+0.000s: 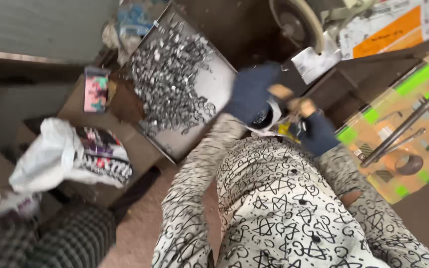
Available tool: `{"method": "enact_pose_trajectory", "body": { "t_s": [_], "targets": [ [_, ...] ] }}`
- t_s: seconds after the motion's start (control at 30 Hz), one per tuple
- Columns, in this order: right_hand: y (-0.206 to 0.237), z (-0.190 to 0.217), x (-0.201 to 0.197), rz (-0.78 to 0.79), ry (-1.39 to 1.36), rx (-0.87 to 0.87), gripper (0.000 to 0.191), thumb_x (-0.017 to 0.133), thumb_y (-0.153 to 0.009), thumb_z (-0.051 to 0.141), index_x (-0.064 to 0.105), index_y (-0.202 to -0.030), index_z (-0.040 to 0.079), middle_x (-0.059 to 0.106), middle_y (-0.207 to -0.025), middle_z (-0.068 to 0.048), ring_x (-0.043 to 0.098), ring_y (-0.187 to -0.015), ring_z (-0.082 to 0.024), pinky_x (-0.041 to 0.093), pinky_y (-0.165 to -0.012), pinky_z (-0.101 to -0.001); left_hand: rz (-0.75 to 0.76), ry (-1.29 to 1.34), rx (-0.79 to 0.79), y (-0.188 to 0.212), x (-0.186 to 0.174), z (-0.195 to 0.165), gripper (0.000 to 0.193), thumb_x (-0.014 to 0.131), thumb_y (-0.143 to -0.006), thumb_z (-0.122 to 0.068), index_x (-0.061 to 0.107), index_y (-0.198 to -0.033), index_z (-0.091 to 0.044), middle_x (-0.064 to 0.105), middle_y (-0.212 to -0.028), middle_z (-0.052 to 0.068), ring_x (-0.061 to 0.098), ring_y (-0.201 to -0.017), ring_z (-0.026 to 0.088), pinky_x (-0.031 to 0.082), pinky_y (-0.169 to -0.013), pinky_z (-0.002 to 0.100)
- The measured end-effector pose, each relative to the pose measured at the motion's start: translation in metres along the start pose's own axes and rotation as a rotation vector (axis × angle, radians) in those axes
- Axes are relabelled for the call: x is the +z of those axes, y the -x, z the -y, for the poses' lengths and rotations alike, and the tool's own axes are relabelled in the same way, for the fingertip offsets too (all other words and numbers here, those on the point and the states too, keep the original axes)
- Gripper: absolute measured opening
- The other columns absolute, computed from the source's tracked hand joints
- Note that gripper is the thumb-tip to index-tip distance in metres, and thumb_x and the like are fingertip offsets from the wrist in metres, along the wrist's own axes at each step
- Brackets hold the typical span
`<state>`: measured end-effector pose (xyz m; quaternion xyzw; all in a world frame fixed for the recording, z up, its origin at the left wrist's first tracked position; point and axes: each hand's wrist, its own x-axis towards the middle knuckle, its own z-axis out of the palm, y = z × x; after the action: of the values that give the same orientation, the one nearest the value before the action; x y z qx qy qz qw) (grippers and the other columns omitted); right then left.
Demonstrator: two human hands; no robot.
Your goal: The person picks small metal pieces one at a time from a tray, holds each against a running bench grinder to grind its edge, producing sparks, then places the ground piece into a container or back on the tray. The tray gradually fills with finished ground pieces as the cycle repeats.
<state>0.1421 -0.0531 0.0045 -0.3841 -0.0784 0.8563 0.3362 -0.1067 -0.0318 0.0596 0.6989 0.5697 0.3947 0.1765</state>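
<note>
Dark-blue gloved left hand (252,94) and right hand (318,133) close together on a small blurred yellow-and-white part (285,126); its axis and each grip's closure cannot be told.

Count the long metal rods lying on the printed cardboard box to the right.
2: a thick rod running diagonally across the cardboard box, and a thinner rod just below it. More may lie out of frame.

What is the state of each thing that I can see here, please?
Left hand: gloved, raised beside the tray.
Right hand: gloved, close to the left hand, on a small blurred object.
Tray: tilted, covered with many small metal pieces.
White bag: crumpled, lying on a box.
Metal rods: lying on the coloured board.
</note>
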Motion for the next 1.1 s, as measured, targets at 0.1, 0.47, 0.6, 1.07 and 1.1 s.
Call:
{"method": "enact_pose_trajectory", "body": {
  "t_s": [0.1,0.47,0.6,1.07,1.1],
  "targets": [
    [0.009,-0.034,0.003,0.283,-0.293,0.165,0.035,0.063,-0.109,0.025,0.059,-0.131,-0.002,0.065,-0.101,-0.008,0.063,-0.085,-0.014,0.053,-0.073,-0.0248,-0.14,-0.785,-0.256,0.027,-0.052,0.076,0.045,0.076,-0.08,-0.024,0.067,-0.119,-0.005,0.071,-0.107,0.015,0.069,-0.099,0.036,0.055,-0.086,0.047],
    [0.002,-0.053,0.082,0.178,1.24,-0.476,0.041,0.072,-0.092,0.026,0.065,-0.126,0.004,0.069,-0.099,-0.008,0.07,-0.085,-0.02,0.056,-0.072,-0.0365,0.078,-0.658,-0.375,0.052,-0.053,0.087,0.031,0.071,-0.083,-0.013,0.07,-0.114,-0.012,0.071,-0.111,0.016,0.068,-0.106,0.035,0.055,-0.086,0.045],
    [0.024,-0.004,0.098,0.061,1.694,-0.775,0.03,0.07,-0.097,0.028,0.067,-0.121,0.01,0.065,-0.087,-0.014,0.067,-0.08,-0.031,0.051,-0.07,-0.0421,-0.227,0.646,-0.637,0.049,0.017,-0.005,0.021,0.072,-0.099,-0.014,0.073,-0.118,-0.004,0.074,-0.109,0.014,0.067,-0.096,0.019,0.055,-0.083,0.031],
    [-0.025,0.129,0.042,-0.075,1.969,-1.187,0.031,0.075,-0.098,0.038,0.069,-0.111,0.011,0.067,-0.09,-0.01,0.068,-0.081,-0.032,0.052,-0.064,-0.0437,0.153,-0.538,-0.008,-0.062,0.078,-0.008,0.018,0.072,-0.088,-0.03,0.065,-0.1,-0.018,0.063,-0.086,0.005,0.067,-0.081,0.028,0.049,-0.071,0.045],
    [-0.027,0.133,0.042,-0.046,1.973,-1.186,0.031,0.075,-0.098,0.039,0.069,-0.111,0.011,0.067,-0.09,-0.01,0.069,-0.081,-0.032,0.052,-0.064,-0.0437,0.187,-0.579,-0.023,-0.062,0.082,-0.007,0.017,0.071,-0.085,-0.026,0.064,-0.098,-0.02,0.063,-0.088,0.004,0.067,-0.083,0.026,0.05,-0.072,0.044]
  ]
}}
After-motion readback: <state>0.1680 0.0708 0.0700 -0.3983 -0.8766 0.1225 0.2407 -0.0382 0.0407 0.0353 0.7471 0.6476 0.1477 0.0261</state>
